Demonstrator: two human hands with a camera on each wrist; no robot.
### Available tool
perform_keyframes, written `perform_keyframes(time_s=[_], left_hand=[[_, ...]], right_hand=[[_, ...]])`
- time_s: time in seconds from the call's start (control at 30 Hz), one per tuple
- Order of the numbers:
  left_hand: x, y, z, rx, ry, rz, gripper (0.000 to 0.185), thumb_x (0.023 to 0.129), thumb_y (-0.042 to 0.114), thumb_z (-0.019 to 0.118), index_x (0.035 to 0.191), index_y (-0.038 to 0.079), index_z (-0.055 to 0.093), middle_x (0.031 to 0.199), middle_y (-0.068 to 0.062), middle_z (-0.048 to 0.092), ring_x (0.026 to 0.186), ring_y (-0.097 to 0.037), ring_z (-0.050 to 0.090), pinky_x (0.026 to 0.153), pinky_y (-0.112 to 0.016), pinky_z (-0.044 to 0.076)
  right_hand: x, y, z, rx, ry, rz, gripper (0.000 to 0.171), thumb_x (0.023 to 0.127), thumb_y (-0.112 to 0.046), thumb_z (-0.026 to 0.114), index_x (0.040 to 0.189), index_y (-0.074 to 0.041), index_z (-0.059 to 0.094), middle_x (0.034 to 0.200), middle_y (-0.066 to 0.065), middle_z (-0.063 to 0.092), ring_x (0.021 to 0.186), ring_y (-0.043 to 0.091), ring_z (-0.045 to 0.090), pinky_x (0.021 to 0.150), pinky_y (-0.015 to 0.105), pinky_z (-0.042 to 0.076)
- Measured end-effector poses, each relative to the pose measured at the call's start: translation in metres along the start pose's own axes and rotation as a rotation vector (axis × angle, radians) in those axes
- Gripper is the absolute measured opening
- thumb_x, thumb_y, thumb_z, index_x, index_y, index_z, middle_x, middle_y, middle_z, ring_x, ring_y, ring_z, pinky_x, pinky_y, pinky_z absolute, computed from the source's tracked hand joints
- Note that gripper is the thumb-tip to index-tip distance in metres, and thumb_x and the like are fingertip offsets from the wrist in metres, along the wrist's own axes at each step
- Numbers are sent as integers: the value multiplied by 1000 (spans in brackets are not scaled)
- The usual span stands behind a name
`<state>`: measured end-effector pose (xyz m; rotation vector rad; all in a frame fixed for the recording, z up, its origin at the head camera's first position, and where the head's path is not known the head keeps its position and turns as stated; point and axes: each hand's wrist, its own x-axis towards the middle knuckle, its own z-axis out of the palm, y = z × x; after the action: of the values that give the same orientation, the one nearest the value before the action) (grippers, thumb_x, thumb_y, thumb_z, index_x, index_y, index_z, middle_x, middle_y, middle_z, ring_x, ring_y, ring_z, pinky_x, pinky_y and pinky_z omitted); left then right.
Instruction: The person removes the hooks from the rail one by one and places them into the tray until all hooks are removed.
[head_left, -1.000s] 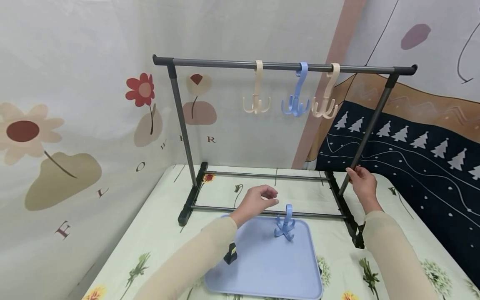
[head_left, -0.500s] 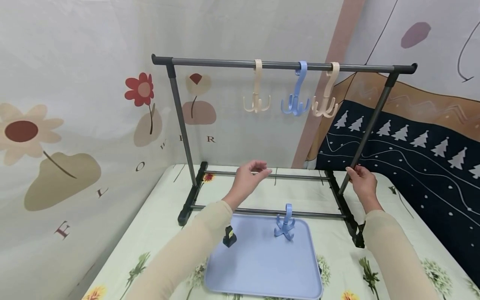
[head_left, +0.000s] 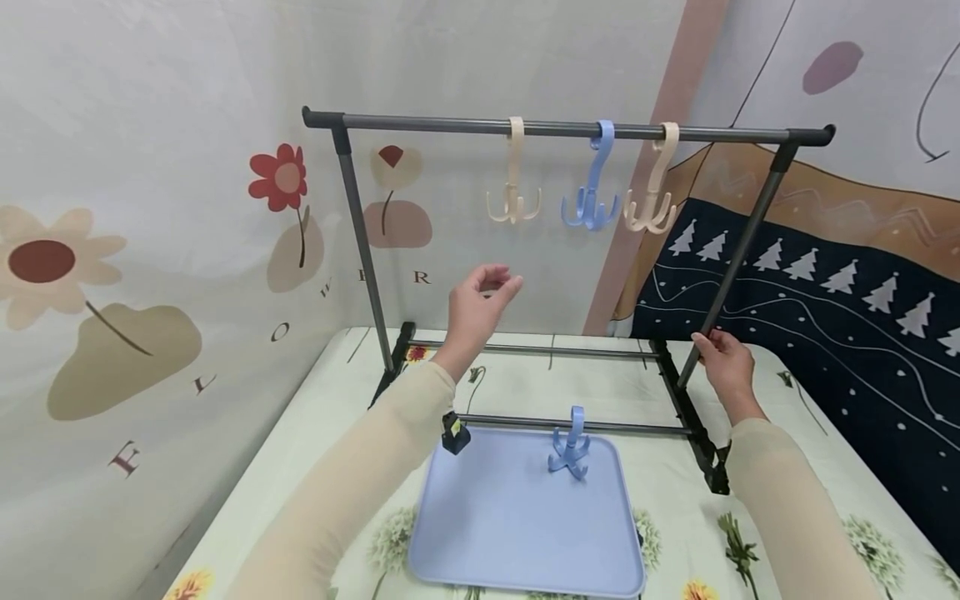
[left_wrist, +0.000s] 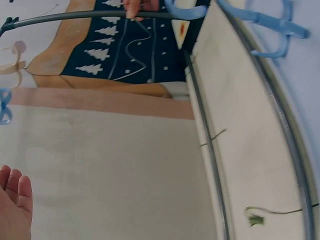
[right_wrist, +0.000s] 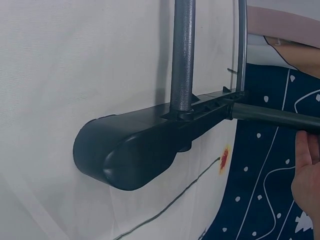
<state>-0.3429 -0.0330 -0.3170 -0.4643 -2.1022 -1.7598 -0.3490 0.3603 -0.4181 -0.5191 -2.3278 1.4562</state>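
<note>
A grey clothes rack [head_left: 570, 129] stands on the table, with a beige hook [head_left: 513, 200], a blue hook [head_left: 591, 204] and another beige hook [head_left: 651, 208] hanging from its top bar. My left hand [head_left: 498, 285] is raised in the air below the first beige hook, fingers loosely curled and holding nothing; its fingertips [left_wrist: 12, 192] show in the left wrist view. My right hand [head_left: 707, 342] grips the rack's right upright [head_left: 738, 258] low down. A second blue hook [head_left: 570, 446] stands on the blue tray [head_left: 525, 542].
The rack's black foot [right_wrist: 140, 145] and lower rails [head_left: 555, 425] rest on the flowered tablecloth. Patterned wall sheets close in the left and back. A dark tree-print cloth [head_left: 825, 333] lies to the right.
My left hand has risen from just above the tray's blue hook up and slightly left, towards the hanging hooks. The right hand has stayed on the upright.
</note>
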Motion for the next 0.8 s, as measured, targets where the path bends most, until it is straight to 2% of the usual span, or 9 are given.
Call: perform_keyframes(time_s=[0.13, 0.33, 0.53, 0.8], left_hand=[[12, 14, -1, 9, 47, 44, 35, 92, 32, 73, 117, 9, 66, 109, -1, 67, 102, -13, 62, 86, -31, 51], [25, 32, -3, -4, 81, 72, 33, 91, 28, 74, 117, 9, 66, 110, -2, 68, 100, -11, 62, 84, -28, 52], [35, 49, -3, 8, 117, 89, 35, 92, 28, 74, 119, 8, 65, 111, -1, 67, 100, -11, 63, 82, -27, 53], [48, 72, 2, 19, 198, 118, 37, 92, 22, 72, 122, 2, 63, 114, -10, 66, 103, -16, 62, 83, -25, 52]], right_hand=[[-1, 1, 0, -3, 4, 2, 56, 101, -44, 52, 138, -2, 53, 131, 14, 56, 98, 8, 60, 99, 37, 48], [-3, 2, 0, -12, -10, -10, 58, 101, -44, 51, 138, 0, 52, 132, 16, 56, 114, 23, 60, 100, 38, 47], [-2, 2, 1, -14, -9, -19, 58, 101, -45, 51, 138, 0, 52, 131, 16, 56, 114, 24, 60, 99, 38, 47], [-1, 2, 0, 0, -14, -9, 61, 101, -47, 51, 140, -1, 51, 134, 17, 55, 112, 21, 61, 100, 39, 47]])
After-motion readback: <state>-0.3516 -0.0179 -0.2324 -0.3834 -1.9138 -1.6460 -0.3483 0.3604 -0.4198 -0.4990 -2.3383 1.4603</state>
